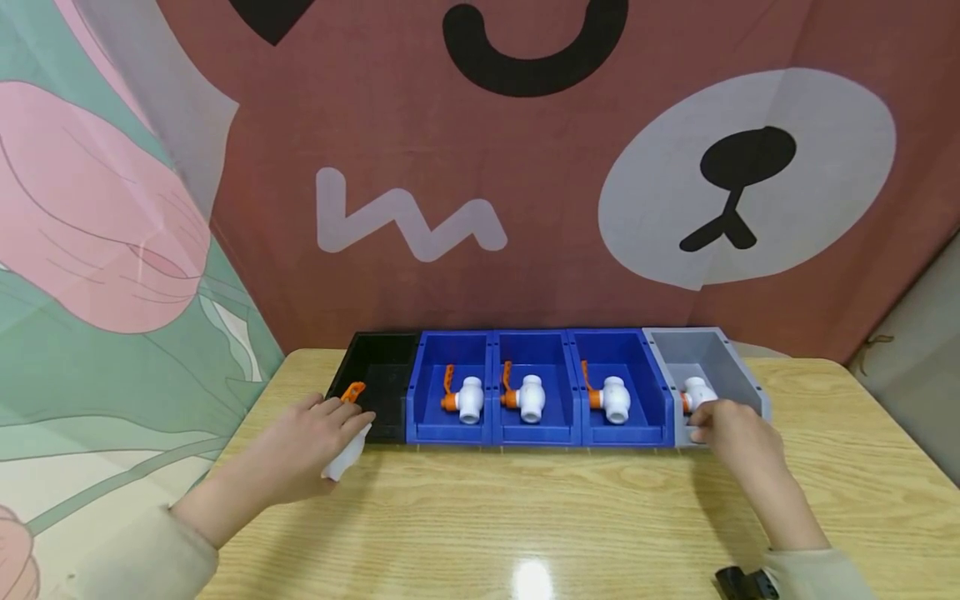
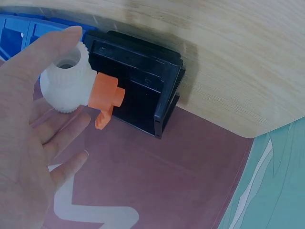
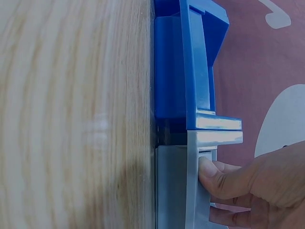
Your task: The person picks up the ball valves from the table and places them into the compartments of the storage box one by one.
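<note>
My left hand [image 1: 322, 437] holds a white plastic ball valve [image 2: 66, 81] at the front of the black bin [image 1: 386, 425]. The thumb lies along the white body in the left wrist view, while the other fingers spread beneath and behind it. Its orange handle [image 2: 103, 95] points away from the palm. At the grey bin [image 1: 738, 375], my right hand [image 1: 738, 437] reaches over the front wall, thumb close to the rim. Another white ball valve [image 1: 697, 392] sits inside, partly covered by these fingers; I cannot tell whether they pinch it.
Between the black and grey bins stand three blue bins [image 1: 450, 435], side by side, each with a white valve [image 1: 532, 398] with an orange handle. A printed cloth [image 1: 555, 283] hangs behind the wooden table [image 1: 562, 508]. A small black object [image 1: 746, 583] is beside the right sleeve.
</note>
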### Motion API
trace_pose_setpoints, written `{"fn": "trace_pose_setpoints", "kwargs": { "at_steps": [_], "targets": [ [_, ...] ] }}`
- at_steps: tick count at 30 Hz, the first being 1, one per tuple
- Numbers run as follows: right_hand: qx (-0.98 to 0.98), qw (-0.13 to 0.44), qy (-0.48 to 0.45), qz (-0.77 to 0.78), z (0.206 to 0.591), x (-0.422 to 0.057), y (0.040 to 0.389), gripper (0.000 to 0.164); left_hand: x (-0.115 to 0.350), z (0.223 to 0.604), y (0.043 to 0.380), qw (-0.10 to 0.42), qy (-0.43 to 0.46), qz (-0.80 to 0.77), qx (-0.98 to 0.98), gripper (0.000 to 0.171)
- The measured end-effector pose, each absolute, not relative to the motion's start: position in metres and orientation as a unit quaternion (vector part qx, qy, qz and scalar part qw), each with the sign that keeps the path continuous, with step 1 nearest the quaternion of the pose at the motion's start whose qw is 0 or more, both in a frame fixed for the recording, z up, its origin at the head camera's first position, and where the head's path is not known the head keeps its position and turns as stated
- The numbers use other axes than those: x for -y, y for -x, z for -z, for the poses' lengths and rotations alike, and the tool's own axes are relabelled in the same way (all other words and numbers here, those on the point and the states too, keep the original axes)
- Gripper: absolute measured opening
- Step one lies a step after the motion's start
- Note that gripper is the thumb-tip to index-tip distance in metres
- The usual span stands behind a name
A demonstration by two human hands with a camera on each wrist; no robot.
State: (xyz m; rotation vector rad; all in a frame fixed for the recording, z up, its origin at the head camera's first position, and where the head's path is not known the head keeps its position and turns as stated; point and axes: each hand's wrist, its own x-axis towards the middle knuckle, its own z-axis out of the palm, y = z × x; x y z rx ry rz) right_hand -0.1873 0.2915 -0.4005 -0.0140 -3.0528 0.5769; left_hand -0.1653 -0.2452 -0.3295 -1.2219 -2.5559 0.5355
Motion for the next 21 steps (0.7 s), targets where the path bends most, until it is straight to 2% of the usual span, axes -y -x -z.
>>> {"fn": "trace_pose_setpoints", "kwargs": {
  "at_steps": [9,21],
  "targets": [
    [0.982,0.016,0.009,-0.187,0.401,-0.291,0.188,0.005,0.247,0.331,0.170,0.129,0.402,-0.183,0.888,0.088],
    [0.982,0.017,0.010,-0.187,0.400,-0.290,0.187,0.007,0.250,0.340,0.191,0.159,0.395,-0.174,0.888,0.081]
  ]
}}
